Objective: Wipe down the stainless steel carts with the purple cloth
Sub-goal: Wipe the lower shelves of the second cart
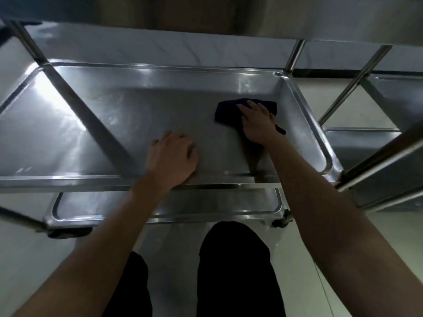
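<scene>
Stood over a steel cart (pixel 146 74) on pale floor tiles (pixel 338 104). Pressed the dark purple cloth (pixel 229 110) flat near the tray's right wall with right hand (pixel 257 125), fingers straight. Rested left hand (pixel 172 156), fingers relaxed, by the near rim.

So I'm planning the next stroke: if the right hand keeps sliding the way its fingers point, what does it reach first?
Probably the far raised rim of the cart tray, past the purple cloth under the right hand; depth is uncertain.

- Cloth (pixel 225 112): very dark purple, almost navy, plain.
- Cart shelf (pixel 137 115): silvery grey steel with bright white glare patches on the left.
- Trousers (pixel 238 271): black.
- Floor (pixel 320 99): pale off-white.
</scene>
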